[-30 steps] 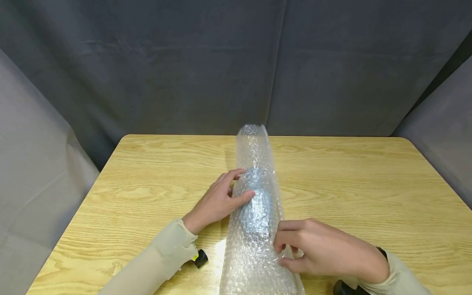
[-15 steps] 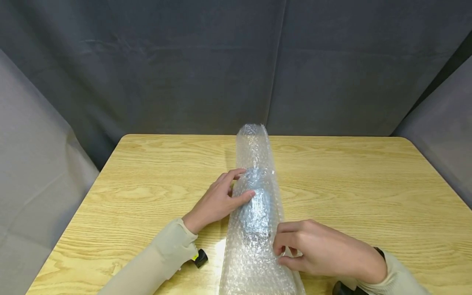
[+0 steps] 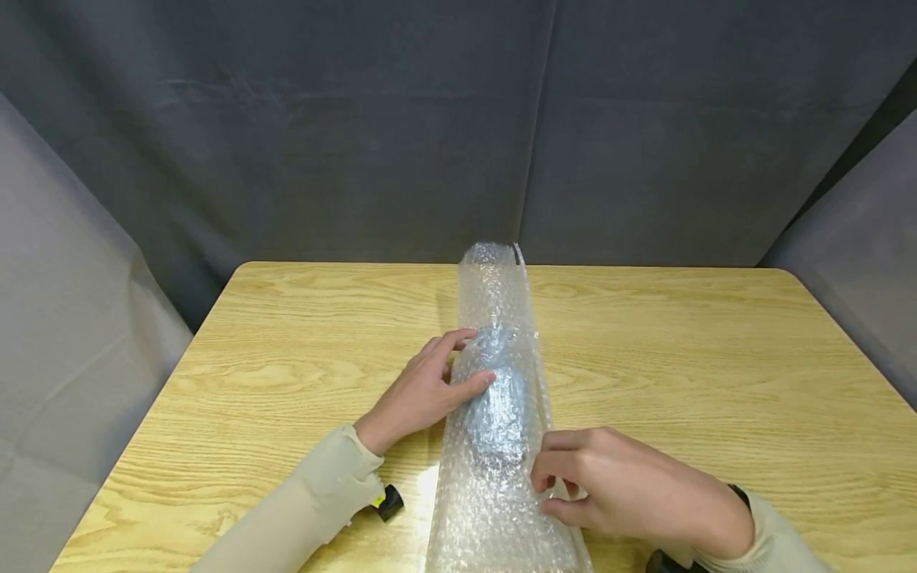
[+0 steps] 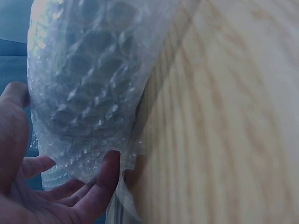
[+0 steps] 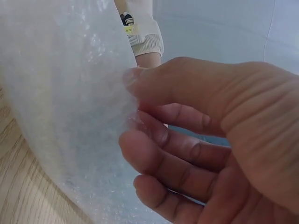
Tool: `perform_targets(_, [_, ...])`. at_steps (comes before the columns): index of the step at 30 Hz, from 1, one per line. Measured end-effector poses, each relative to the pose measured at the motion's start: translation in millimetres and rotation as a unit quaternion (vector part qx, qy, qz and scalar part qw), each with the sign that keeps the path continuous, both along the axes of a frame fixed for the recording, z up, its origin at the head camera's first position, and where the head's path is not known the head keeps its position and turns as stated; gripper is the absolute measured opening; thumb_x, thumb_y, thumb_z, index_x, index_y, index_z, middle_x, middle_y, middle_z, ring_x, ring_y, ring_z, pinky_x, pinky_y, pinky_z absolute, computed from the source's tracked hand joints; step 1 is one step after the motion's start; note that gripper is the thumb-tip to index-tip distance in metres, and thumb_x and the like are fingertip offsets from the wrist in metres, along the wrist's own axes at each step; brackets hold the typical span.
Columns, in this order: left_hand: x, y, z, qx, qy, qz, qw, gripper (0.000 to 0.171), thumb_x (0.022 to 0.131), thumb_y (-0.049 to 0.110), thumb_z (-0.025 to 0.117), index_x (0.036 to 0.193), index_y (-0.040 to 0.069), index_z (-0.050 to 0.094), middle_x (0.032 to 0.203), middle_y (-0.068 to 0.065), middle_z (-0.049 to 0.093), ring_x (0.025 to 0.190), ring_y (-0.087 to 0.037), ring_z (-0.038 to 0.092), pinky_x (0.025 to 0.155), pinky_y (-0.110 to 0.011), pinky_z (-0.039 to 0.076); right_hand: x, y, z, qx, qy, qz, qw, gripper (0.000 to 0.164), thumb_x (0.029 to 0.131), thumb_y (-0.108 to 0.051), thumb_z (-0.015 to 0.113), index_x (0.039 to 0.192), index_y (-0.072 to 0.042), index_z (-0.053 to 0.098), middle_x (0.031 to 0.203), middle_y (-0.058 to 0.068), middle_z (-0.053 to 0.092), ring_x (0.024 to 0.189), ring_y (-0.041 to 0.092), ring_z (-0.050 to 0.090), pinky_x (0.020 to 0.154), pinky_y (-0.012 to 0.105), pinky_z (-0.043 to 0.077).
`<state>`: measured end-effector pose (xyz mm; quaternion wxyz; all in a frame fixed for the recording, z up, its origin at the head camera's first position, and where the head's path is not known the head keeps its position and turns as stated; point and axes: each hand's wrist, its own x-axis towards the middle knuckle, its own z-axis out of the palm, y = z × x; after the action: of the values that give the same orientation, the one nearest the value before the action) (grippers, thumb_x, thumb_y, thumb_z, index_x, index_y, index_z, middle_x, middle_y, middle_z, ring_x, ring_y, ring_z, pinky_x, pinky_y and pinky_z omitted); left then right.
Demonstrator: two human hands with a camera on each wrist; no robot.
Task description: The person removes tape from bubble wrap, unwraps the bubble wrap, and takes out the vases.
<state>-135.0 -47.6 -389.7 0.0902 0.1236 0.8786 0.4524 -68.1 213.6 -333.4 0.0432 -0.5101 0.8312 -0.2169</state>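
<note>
A long sheet of clear bubble wrap (image 3: 501, 517) lies folded lengthwise around a bluish object (image 3: 499, 410), whose kind the wrap blurs. From the left, my left hand (image 3: 430, 387) grips this bundle, thumb on top and fingers along its far left side. The left wrist view shows fingertips (image 4: 110, 163) touching the wrap low on its side. At the near right, my right hand (image 3: 609, 477) pinches the loose edge of the wrap between thumb and fingers. In the right wrist view that thumb (image 5: 140, 79) presses on the sheet's edge.
Under everything is a wood-grain table (image 3: 286, 334), its far edge close to a dark grey curtain (image 3: 358, 143). Pale grey panels (image 3: 64, 318) stand at both sides. Black wrist-camera parts (image 3: 390, 503) hang below the cuffs.
The wrap's right edge has shifted slightly right at the far end, where a narrow gap now shows beside the bundle. Both hands stay almost in place.
</note>
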Motion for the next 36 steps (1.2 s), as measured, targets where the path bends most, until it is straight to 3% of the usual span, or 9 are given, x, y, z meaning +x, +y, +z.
perform_targets(19, [0.0,0.2,-0.3,-0.004,-0.004,0.000,1.0000,0.068,0.095,0.061,0.066,0.154,0.041,0.040,0.150,-0.001,0.052,0.116,-0.022,0.060,0.095,-0.043,0.053,3.6,-4.0,-2.4,0.000,0.042,-0.001,0.999,0.020,0.085,-0.015,0.084,0.082,-0.026,0.067,0.078,-0.020,0.058,0.067,-0.016,0.043,0.059,0.000,0.035])
perform_targets(36, [0.2,0.1,-0.4,-0.008,-0.003,-0.003,1.0000,0.069,0.095,0.063,0.065,0.155,0.041,0.039,0.150,-0.002,0.053,0.114,-0.021,0.060,0.092,-0.041,0.053,4.2,-3.7,-1.5,0.025,0.004,-0.009,1.000,0.017,0.087,-0.013,0.081,0.089,-0.024,0.069,0.084,-0.018,0.058,0.067,-0.015,0.043,0.059,0.000,0.035])
